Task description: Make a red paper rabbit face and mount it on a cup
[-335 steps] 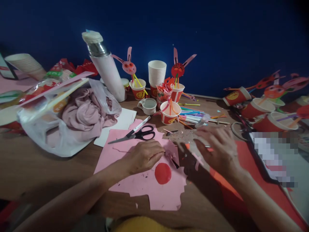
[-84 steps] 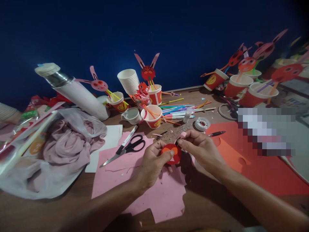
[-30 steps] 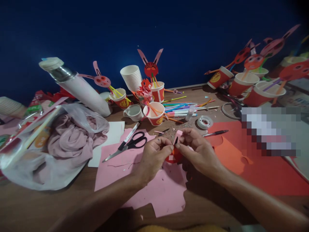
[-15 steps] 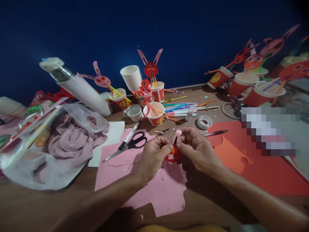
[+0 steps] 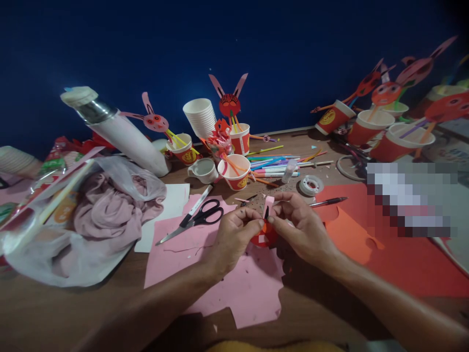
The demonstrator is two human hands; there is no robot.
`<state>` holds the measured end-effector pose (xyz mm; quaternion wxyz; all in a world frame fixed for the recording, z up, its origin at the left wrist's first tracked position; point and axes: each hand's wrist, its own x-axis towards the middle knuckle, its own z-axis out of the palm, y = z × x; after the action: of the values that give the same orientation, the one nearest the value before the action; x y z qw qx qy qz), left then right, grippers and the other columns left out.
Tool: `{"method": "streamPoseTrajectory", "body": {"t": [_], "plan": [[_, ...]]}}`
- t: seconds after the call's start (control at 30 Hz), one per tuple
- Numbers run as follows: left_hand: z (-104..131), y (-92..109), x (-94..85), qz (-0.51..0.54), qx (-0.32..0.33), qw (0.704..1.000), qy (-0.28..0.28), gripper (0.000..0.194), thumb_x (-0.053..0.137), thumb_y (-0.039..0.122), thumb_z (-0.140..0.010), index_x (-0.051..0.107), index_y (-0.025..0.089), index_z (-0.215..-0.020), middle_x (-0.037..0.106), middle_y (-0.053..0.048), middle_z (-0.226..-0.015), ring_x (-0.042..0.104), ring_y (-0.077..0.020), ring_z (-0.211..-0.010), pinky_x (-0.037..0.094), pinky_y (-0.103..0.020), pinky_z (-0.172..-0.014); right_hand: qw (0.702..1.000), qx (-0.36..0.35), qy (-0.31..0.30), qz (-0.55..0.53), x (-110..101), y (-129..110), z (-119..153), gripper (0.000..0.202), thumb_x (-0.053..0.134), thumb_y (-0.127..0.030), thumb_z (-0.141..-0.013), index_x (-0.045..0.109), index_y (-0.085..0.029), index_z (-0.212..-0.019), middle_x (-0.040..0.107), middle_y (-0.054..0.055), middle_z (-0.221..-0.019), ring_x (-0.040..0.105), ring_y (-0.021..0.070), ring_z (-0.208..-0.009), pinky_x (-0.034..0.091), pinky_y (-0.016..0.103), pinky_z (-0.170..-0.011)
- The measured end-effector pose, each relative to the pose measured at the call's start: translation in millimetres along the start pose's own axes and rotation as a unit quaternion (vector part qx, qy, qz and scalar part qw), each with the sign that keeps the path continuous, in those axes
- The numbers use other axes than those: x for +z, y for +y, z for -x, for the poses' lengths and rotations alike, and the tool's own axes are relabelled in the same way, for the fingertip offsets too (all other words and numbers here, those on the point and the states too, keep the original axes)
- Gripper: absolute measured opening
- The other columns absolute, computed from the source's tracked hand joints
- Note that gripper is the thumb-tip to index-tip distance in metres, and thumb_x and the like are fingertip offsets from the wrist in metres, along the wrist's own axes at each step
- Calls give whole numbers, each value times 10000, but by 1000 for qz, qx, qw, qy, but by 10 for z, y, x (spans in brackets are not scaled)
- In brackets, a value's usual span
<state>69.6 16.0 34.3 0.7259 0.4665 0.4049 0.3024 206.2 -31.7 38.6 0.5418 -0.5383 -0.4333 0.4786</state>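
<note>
Between my two hands is a round red paper face (image 5: 266, 240) with orange and pale pink pieces on it. A pink paper ear (image 5: 269, 205) with a black centre stands up from its top edge. My left hand (image 5: 238, 232) pinches the face's upper left edge between thumb and fingers. At the ear's base, my right hand (image 5: 298, 222) is closed in a pinch, its thumb close to the left thumb. Fingers hide part of the join. Under the hands lies a cut pink sheet (image 5: 234, 298), with black-handled scissors (image 5: 207, 213) and a white marker (image 5: 197, 204) to the left.
Red paper cups (image 5: 234, 172) with paper rabbit figures stand along the back. Coloured markers (image 5: 274, 166), a tape roll (image 5: 311, 185) and a pen (image 5: 330, 201) lie beyond my hands. Red paper (image 5: 395, 264) is at right; a plastic bag (image 5: 84, 266) and white flask (image 5: 135, 142) are at left.
Hardly anything differs. The pink ear and the red face have shifted very slightly between my fingers; both hands keep their pinch.
</note>
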Motion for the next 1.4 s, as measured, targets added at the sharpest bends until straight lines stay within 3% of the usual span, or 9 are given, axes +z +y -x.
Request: {"method": "streamPoseTrajectory", "body": {"t": [0.27, 0.6, 0.73, 0.83, 0.93, 1.07, 1.23, 1.4], "plan": [[-4, 22, -9, -18, 6, 1000, 18, 117, 630, 239, -649, 564, 147, -679, 550, 39, -591, 477, -67, -509, 387, -188, -510, 1000, -1, 8, -21, -21, 17, -26, 264, 584, -278, -765, 487, -202, -998, 602, -4, -755, 573, 120, -679, 477, 256, -607], [10, 22, 25, -39, 5, 999, 11, 124, 622, 249, -645, 562, 141, -653, 540, 29, -574, 486, -77, -505, 392, -199, -510, 999, 24, -25, -26, -9, 85, 0, 271, 587, -267, -775, 455, -208, -1004, 527, -51, -695, 538, 104, -566, 468, 244, -515], [12, 188, -40, -20, 15, 1000, -7, 211, 636, 257, -644, 611, 140, -817, 612, -13, -715, 543, -96, -577, 428, -205, -546, 1000, -14, -7, -17, -52, 102, -31, 279, 595, -274, -786, 457, -215, -1021, 537, -46, -702, 544, 112, -617, 456, 246, -559], [-26, 378, -181, -104, 62, 992, 41, 214, 622, 274, -677, 626, 150, -851, 599, -14, -700, 469, -72, -488, 315, -167, -412, 999, -31, 6, -29, -84, 89, -61, 292, 600, -273, -778, 462, -223, -1031, 526, -51, -690, 524, 108, -615, 436, 237, -558], [-78, 483, -358, -234, 107, 964, 65, 147, 586, 281, -722, 634, 154, -780, 531, 16, -589, 430, -73, -461, 299, -174, -421, 999, -34, 29, -28, -103, 60, -75, 289, 620, -270, -744, 488, -216, -995, 508, -60, -661, 493, 100, -578, 404, 224, -528], [-131, 438, -523, -465, 154, 867, 90, 188, 475, 193, -764, 661, 171, -776, 629, -27, -697, 534, -141, -590, 391, -230, -535, 999, -14, 34, -39, -122, 35, -89, 319, 646, -285, -697, 522, -195, -976, 505, -60, -638, 482, 96, -554, 385, 218, -501], [-170, 332, -558, -555, 167, 812, 62, 220, 489, 130, -740, 700, 188, -763, 680, -57, -831, 584, -215, -791, 400, -301, -717, 998, 7, 14, -61, -149, 16, -116, 302, 654, -305, -678, 552, -176, -932, 521, -49, -659, 486, 93, -571, 388, 221, -526], [-185, 300, -484, -616, 166, 768, 56, 249, 458, 141, -783, 701, 180, -745, 657, -74, -826, 571, -214, -768, 383, -294, -672, 997, 19, 23, -67, -131, -10, -117, 287, 667, -286, -643, 564, -176, -887, 552, -43, -677, 494, 92, -584, 389, 213, -532]]}}
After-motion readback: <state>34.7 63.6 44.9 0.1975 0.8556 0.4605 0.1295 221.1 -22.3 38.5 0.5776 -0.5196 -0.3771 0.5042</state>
